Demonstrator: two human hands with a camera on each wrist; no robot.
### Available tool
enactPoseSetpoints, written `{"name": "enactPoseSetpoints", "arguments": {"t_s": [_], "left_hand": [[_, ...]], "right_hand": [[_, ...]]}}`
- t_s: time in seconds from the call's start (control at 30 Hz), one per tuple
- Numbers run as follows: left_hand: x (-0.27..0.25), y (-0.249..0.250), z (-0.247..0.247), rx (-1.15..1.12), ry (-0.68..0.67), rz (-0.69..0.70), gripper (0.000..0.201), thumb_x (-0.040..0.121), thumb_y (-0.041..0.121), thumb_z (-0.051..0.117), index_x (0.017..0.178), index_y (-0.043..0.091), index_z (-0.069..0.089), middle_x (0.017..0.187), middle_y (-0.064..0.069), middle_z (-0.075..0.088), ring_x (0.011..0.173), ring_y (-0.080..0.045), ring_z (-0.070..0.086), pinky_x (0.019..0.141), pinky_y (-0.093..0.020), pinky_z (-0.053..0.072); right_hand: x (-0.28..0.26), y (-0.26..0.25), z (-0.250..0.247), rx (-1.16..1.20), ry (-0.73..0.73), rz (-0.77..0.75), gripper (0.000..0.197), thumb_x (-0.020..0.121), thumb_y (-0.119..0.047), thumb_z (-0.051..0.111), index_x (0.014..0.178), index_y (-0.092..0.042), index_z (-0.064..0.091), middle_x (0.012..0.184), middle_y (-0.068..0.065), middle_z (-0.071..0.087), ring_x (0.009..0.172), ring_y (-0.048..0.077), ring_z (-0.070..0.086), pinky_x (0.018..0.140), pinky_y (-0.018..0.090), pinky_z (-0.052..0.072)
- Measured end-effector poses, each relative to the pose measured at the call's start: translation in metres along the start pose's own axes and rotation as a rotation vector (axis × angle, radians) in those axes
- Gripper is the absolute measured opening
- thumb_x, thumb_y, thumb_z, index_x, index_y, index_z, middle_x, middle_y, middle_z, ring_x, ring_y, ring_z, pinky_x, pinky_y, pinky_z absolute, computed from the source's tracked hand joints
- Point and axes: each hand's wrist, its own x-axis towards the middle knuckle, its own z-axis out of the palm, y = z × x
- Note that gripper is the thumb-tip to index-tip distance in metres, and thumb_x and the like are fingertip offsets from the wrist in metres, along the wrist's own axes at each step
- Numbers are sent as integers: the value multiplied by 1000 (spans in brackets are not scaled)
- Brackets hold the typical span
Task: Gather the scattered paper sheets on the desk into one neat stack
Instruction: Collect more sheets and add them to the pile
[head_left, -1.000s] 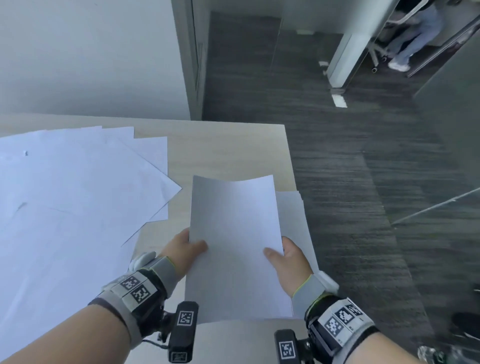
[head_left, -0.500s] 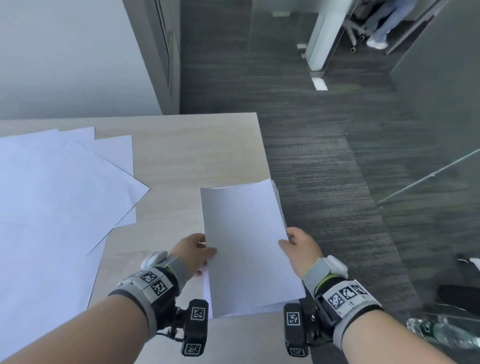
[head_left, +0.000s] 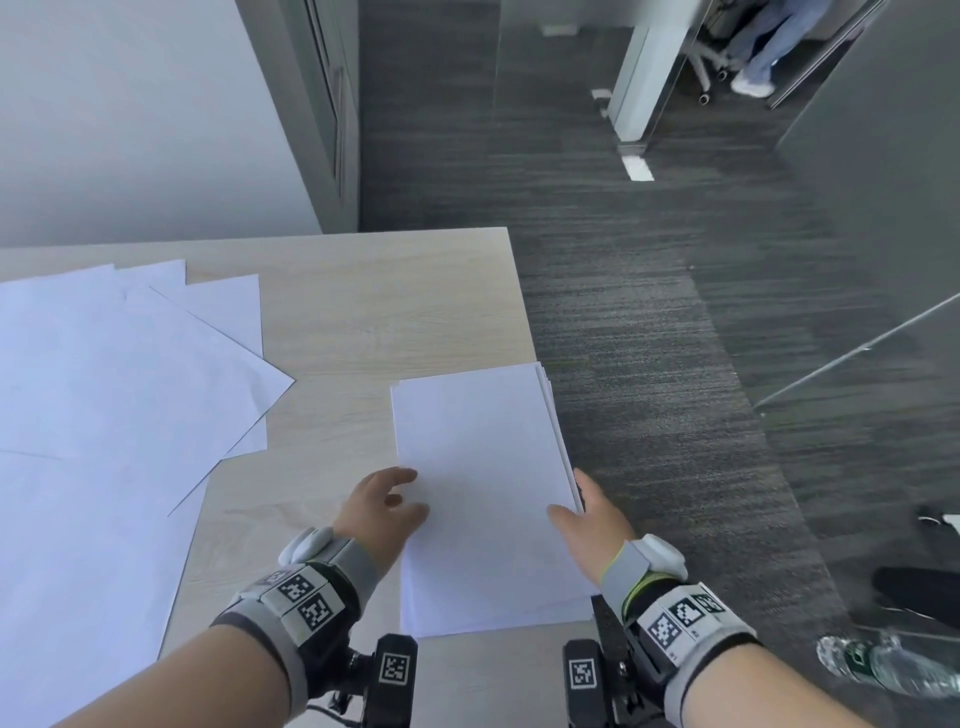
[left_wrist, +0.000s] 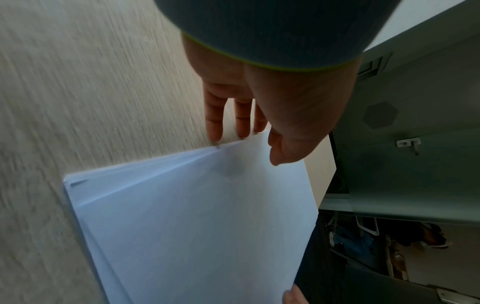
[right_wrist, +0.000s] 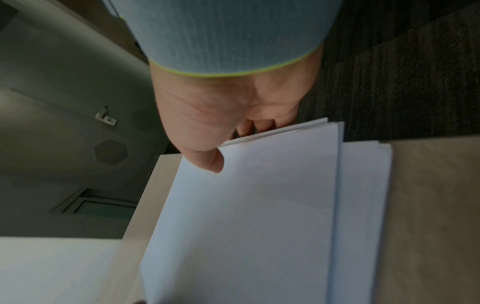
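A stack of white paper sheets (head_left: 483, 483) lies flat at the desk's right edge, its right side slightly over the edge. My right hand (head_left: 582, 514) pinches the stack's near right edge, thumb on top and fingers underneath, as the right wrist view shows: right hand (right_wrist: 233, 148), top sheets (right_wrist: 246, 216). These sheets sit a little offset on the sheets below. My left hand (head_left: 400, 493) is at the stack's left edge. In the left wrist view its straight fingers (left_wrist: 215, 127) touch that edge of the stack (left_wrist: 194, 226), with the thumb just above the paper. Several loose sheets (head_left: 104, 389) overlap on the left.
The light wooden desk (head_left: 363, 301) ends right beside the stack, with dark carpet (head_left: 649, 364) below. A plastic water bottle (head_left: 883, 670) lies at the lower right. A wall stands behind the desk. Far off, a person's legs (head_left: 763, 47) show beside an office chair.
The sheets I held up in both hands have come down flat onto the stack at the desk's right edge. My left hand has released its grip and now touches the edge.
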Motion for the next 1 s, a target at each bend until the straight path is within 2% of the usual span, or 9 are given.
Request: {"name": "enactPoseSetpoints", "arguments": {"t_s": [0.1,0.33,0.47,0.63,0.7,0.77,0.83,0.93,1.0], "left_hand": [[0,0,2,-30,-29,1,37,89,19,71,119,38,61,129,0,59,116,-15,59,99,-48,55],[1,0,1,-40,-89,26,32,91,19,71,120,31,65,148,15,45,123,-14,53,104,-50,52],[-1,0,-8,-29,-81,18,34,92,23,69,125,32,65,141,9,53,120,-15,57,103,-43,51],[-11,-12,-49,21,3,-4,28,96,24,64,124,32,66,121,4,56,116,-13,55,88,-29,41],[-16,-28,-74,24,64,-22,25,96,23,64,119,31,68,118,5,59,116,-12,56,89,-29,41],[-21,-51,-104,15,118,-70,22,95,25,65,115,34,69,117,5,62,116,-13,58,90,-31,43],[-30,-78,-139,-10,183,-124,20,95,27,65,112,37,69,117,3,63,113,-16,60,89,-32,44],[-36,-114,-178,-22,253,-163,19,95,27,65,110,37,69,119,1,66,108,-19,64,84,-32,47],[-44,-145,-209,-17,310,-192,20,94,25,65,112,32,71,121,-3,65,102,-21,63,79,-31,46]], "right_hand": [[-12,1,7,-5,0,10,76,89,-41,53,156,-37,17,152,-6,46,127,25,54,97,34,43],[-25,6,14,51,45,4,70,91,-31,54,155,-32,25,142,-4,56,115,23,60,96,36,49],[-27,-2,8,50,148,-44,67,92,-26,57,154,-27,31,155,1,39,135,25,46,103,38,41],[-34,-32,12,24,301,-263,44,91,-18,57,134,-26,55,140,-5,48,128,21,45,105,44,42],[-36,-49,24,36,268,-323,37,92,-17,55,128,-27,57,131,-10,48,121,15,49,103,43,44],[-41,-67,42,53,182,-362,31,94,-16,54,122,-31,58,125,-13,49,106,4,53,90,32,49],[-47,-90,69,42,65,-379,27,95,-18,54,117,-33,58,122,-15,53,98,-2,55,79,19,46],[-55,-110,109,39,-66,-356,20,96,-25,56,110,-38,61,115,-17,61,90,7,61,85,30,52],[-63,-127,149,17,-125,-329,15,96,-29,56,103,-42,61,107,-15,65,92,10,63,87,36,54]]}}
